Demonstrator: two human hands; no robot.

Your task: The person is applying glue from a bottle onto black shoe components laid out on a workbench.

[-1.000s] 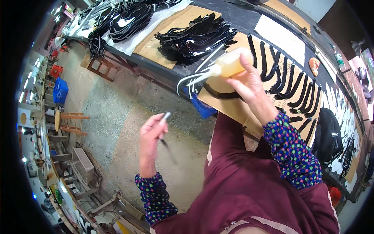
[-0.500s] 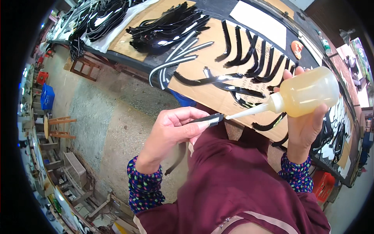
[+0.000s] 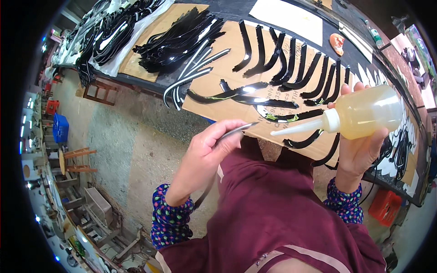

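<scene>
Pinched between thumb and fingers of my left hand [image 3: 207,148] is a dark flexible strip [image 3: 236,130], whose tail hangs down past my wrist. My right hand [image 3: 359,152] grips a squeeze bottle [image 3: 371,111] of yellowish liquid, tilted so its long white nozzle [image 3: 298,128] points left. A small gap lies between the nozzle tip and the strip's end. Beyond both hands, several glossy black strips [image 3: 305,75] lie in a row on a cardboard sheet [image 3: 209,101]. More black strips lie crosswise near the cardboard's front edge.
Piles of black strips [image 3: 177,43] and bundled strips [image 3: 116,38] cover the table's left part. Pale grey strips [image 3: 193,73] stick out over its edge. A white sheet [image 3: 287,20] lies at the back. Wooden stools [image 3: 77,159] and a red crate [image 3: 384,207] stand on the floor.
The nozzle tip has drawn away to the right from the strip's end. My left hand has turned the strip so its narrow side shows. The view has shifted slightly.
</scene>
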